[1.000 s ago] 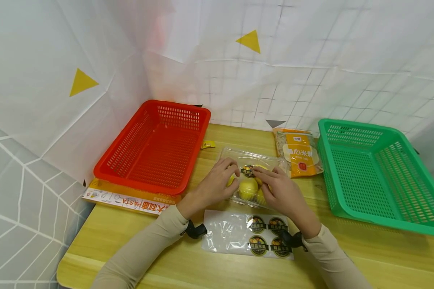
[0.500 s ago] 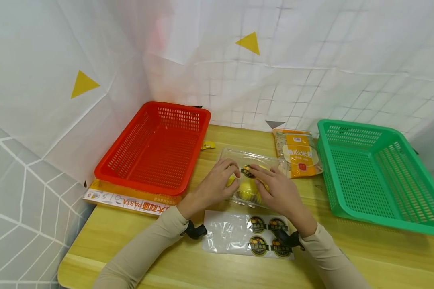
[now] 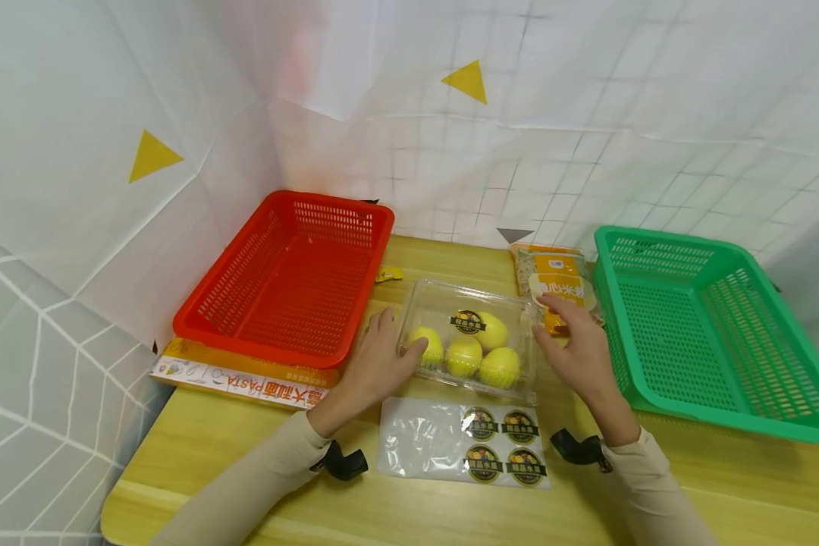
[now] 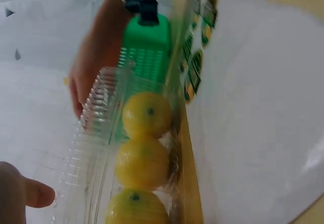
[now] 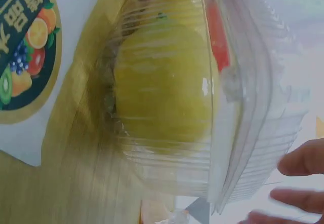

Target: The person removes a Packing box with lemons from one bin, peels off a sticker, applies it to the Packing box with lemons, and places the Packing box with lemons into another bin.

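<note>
A clear plastic clamshell box (image 3: pixel 437 299) with several round yellow fruits (image 3: pixel 464 356) inside stands closed at the middle of the table. On its lid lies a dark round fruit sticker (image 3: pixel 467 321). My left hand (image 3: pixel 381 360) is at the box's left side, fingers extended and thumb by its near left corner; contact is unclear. Off the right side, my right hand (image 3: pixel 580 353) has its fingers spread, apart from the box. In the right wrist view, these fingertips (image 5: pixel 304 160) hover near the lid's edge. Neither hand holds anything.
A sheet of round stickers (image 3: pixel 423 440) lies in front of the box. A red basket (image 3: pixel 273 353) stands left, over a pasta package (image 3: pixel 246 383); a green basket (image 3: pixel 644 402) stands right. Behind are an orange food bag (image 3: pixel 553 265) and a small yellow packet (image 3: pixel 389 274).
Both hands have drawn apart from the lid's sticker, the left hand to the left and the right hand to the right. The sticker stays on the lid, now fully visible.
</note>
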`<state>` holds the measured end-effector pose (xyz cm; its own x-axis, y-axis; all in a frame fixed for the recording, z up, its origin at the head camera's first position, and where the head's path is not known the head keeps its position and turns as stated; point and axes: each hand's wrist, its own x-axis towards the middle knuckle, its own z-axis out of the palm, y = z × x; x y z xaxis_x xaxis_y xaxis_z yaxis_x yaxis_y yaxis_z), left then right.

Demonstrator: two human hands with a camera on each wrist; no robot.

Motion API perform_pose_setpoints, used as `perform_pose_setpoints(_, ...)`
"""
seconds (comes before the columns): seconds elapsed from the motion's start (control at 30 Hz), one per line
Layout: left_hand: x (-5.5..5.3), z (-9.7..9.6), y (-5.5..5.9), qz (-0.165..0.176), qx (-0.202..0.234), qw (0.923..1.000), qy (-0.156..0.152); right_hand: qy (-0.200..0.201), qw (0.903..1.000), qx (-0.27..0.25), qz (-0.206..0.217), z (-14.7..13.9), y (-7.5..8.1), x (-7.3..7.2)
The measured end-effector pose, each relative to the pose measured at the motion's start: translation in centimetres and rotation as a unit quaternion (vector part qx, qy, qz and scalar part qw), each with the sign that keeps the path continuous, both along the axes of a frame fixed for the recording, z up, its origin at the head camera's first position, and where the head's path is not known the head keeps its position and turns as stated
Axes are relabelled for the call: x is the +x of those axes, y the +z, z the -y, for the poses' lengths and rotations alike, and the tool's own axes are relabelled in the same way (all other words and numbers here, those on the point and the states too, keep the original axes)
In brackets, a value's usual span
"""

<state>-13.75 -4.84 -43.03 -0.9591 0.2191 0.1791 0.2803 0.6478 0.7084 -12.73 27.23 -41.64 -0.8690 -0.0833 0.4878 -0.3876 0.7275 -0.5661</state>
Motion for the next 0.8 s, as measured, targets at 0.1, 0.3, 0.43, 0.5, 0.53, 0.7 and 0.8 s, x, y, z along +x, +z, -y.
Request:
perform_pose_setpoints(0.1,0.6,0.4,-0.1,0.099,0.055,0.9936,0.002,-0.017,0.9946,-0.006,0.102,-0.5,0.1,-0.3)
perform_pose_setpoints(0.3,1.0,1.1,-0.7,0.214,0.182,0.9592,-0.027,0.032,0.9365,-0.143,0.319,-0.9,-0.3,-1.0)
perform_pose_setpoints(0.43,0.9,1.1,-1.4,0.216,0.246,0.9446,-0.023,0.052,0.8931,-0.249,0.371,-0.8,-0.6,-1.1)
perform_pose_setpoints(0.5,0.9,0.9,-1.7,0.218,0.291,0.9316,-0.003,0.053,0.8803,-0.282,0.378,-0.7,-0.7,-1.0)
perform_pose_setpoints(0.53,1.0,0.8,-1.8,0.215,0.31,0.9262,0.011,0.053,0.8741,-0.296,0.382,-0.7,-0.7,-1.0)
perform_pose_setpoints(0.7,1.5,0.2,-2.4,0.202,0.348,0.9116,0.084,0.051,0.8495,-0.348,0.393,-0.5,-1.1,-0.8)
perform_pose_setpoints(0.8,1.7,-0.2,-2.5,0.2,0.37,0.9039,0.08,0.053,0.8344,-0.375,0.401,-0.2,-1.4,-0.8)
